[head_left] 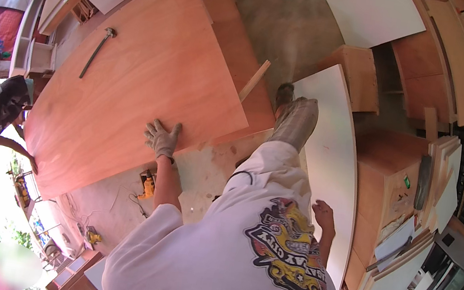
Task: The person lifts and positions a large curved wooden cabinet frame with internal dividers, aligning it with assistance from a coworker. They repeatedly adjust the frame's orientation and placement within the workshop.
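Note:
My left hand (163, 138), in a grey work glove, lies with fingers spread on the near edge of a large reddish plywood sheet (151, 86). A hammer (96, 53) with a long dark handle rests on the sheet's far left part. My right hand (324, 215) hangs beside my body above a long white board (329, 153). Its fingers are loosely bent and hold nothing. At the sheet's left end another person (7, 107) bends over, one hand at its edge.
A yellow power tool (147, 185) and another yellow tool (93, 236) lie on the floor with cords. A wood strip (254, 80) sticks up by the sheet. Wooden cabinets (386, 193) and stacked boards stand right. A white panel (374, 17) is at the back.

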Available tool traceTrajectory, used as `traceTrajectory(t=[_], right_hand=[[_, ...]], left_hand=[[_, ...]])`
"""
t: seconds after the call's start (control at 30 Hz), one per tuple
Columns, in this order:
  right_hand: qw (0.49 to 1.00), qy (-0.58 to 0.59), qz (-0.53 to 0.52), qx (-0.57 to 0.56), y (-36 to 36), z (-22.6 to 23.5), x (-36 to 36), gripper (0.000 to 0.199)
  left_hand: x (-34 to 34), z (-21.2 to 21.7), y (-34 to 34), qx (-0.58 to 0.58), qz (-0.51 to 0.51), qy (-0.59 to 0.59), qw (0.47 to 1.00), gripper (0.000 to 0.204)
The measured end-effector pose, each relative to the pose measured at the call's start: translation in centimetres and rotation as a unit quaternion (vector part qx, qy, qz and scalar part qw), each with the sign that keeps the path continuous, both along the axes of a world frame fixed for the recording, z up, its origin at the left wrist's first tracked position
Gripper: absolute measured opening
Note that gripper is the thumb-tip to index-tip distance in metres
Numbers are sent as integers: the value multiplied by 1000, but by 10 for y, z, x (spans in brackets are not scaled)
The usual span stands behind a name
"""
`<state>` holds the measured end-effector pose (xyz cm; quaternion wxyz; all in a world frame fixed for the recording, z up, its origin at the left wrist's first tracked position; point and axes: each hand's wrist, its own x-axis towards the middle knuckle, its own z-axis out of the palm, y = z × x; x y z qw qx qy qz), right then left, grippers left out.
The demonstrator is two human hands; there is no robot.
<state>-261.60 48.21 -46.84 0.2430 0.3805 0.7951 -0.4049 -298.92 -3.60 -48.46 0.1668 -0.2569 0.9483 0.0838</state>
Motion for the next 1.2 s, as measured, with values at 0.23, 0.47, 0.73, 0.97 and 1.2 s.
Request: traceTrajectory(t=[0.23,0.47,0.73,0.97,1.2], right_hand=[[999,-5,-45,29,186,57,-62,34],[978,143,130,74,266,129,-544,40],[932,155,313,94,263,103,-814,36],[946,38,310,87,366,-31,-734,29],[966,-254,9,-54,384,-59,-680,18]], left_hand=[[-131,-19,76,-24,37,115,992,94],[-253,-15,176,0,-10,142,990,87],[-274,-11,216,-25,54,98,993,84],[-301,8,210,6,74,67,995,82],[-312,10,215,21,129,58,990,84]])
